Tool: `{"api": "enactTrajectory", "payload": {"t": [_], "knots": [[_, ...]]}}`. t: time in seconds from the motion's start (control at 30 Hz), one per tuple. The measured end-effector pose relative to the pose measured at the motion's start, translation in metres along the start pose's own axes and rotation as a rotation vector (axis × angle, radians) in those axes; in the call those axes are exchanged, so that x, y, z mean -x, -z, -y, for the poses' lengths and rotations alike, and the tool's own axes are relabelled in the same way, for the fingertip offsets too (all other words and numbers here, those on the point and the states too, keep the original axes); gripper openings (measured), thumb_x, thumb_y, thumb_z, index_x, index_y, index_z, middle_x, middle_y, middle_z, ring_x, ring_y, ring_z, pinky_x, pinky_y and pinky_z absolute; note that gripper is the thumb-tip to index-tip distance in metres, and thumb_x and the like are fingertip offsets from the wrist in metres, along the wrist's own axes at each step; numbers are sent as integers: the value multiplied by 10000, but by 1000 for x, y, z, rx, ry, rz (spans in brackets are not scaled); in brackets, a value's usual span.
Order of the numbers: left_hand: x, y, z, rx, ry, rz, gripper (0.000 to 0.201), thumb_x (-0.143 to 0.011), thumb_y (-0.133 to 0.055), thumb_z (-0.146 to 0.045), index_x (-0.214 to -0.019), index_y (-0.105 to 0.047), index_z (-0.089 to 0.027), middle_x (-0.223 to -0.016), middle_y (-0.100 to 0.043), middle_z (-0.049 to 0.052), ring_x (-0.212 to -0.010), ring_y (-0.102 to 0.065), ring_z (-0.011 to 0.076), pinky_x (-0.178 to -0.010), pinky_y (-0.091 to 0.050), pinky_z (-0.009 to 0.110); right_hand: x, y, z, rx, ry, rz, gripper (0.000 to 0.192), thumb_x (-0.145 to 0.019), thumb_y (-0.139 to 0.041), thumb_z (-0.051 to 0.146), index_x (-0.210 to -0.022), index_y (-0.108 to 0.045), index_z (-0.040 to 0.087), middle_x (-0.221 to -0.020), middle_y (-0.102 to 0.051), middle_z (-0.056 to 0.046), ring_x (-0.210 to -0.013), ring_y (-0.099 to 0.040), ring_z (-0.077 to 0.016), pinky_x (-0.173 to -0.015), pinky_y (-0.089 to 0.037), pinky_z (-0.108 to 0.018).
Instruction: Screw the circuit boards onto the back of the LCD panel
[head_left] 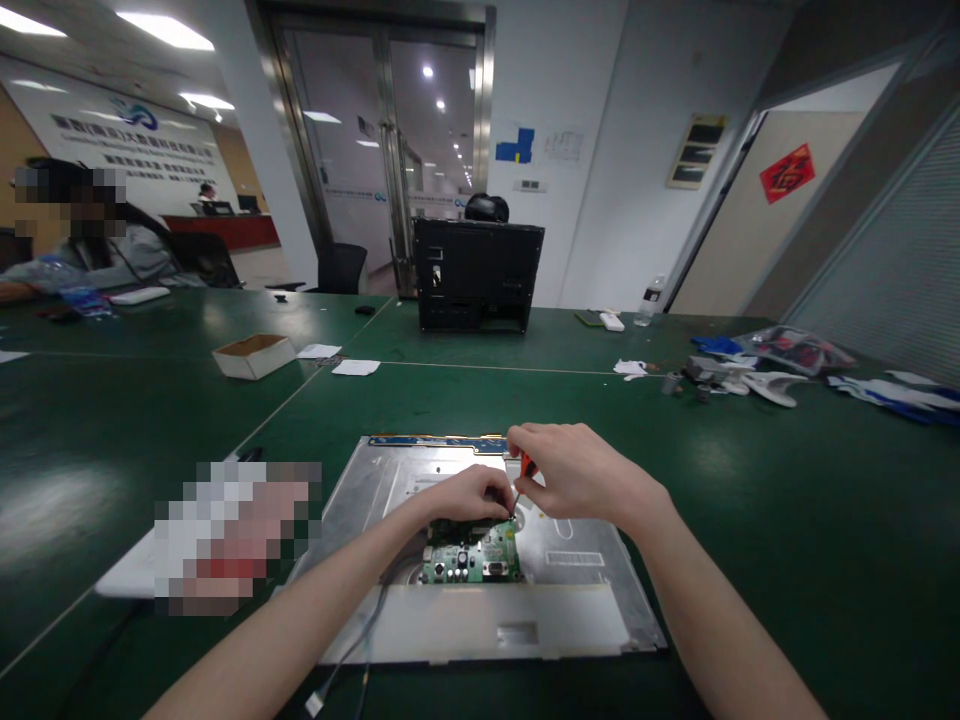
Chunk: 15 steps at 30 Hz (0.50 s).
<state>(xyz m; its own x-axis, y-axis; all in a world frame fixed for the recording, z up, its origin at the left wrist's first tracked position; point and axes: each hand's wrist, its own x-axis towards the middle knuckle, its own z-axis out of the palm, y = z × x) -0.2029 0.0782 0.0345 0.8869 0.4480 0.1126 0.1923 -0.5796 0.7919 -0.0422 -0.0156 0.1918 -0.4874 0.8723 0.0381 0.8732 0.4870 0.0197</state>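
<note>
Both hands meet over the green circuit board [472,557] on the metal panel [585,600]. Right hand [574,470] pinches a small screwdriver [523,480], tilted down-left to the board's upper right corner; left hand [469,495] curls closed beside its tip, nearer the board.

Both hands [525,485] work a screwdriver [523,478] at the green circuit board [472,558].

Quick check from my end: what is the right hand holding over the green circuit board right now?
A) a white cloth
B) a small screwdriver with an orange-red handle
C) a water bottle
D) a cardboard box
B: the right hand grips a small screwdriver with an orange-red handle, its tip pointing down at the top edge of the green circuit board, beside the left hand.
</note>
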Motion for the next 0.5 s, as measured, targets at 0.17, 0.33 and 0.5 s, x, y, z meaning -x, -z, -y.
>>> {"api": "enactTrajectory", "payload": {"t": [0.17,0.33,0.5], "knots": [[0,-1,2,-2,2,0,112,-718,-640,-118,-823,-674,-137,-785,-655,0,-743,-581,131,-699,-431,203,0,-1,1,-29,34,-2,181,-780,-520,202,-960,-501,208,-874,-636,-28,-749,-586,-169,-547,-301,-256],[1,0,-2,25,9,7,100,-726,-623,-118,-811,-672,-138,-781,-651,3,-722,-584,126,-683,-437,200,-4,-4,0,62,-58,-15,121,-858,-477,304,-913,-532,211,-766,-641,-27,-671,-592,-174,-506,-251,-261],[1,1,-3,42,-20,-7,106,-711,-626,-101,-803,-666,-134,-768,-644,-1,-716,-586,127,-674,-438,197,-4,-4,0,10,-21,-14,161,-843,-490,339,-921,-538,207,-808,-643,-36,-708,-590,-176,-530,-279,-262]]}}
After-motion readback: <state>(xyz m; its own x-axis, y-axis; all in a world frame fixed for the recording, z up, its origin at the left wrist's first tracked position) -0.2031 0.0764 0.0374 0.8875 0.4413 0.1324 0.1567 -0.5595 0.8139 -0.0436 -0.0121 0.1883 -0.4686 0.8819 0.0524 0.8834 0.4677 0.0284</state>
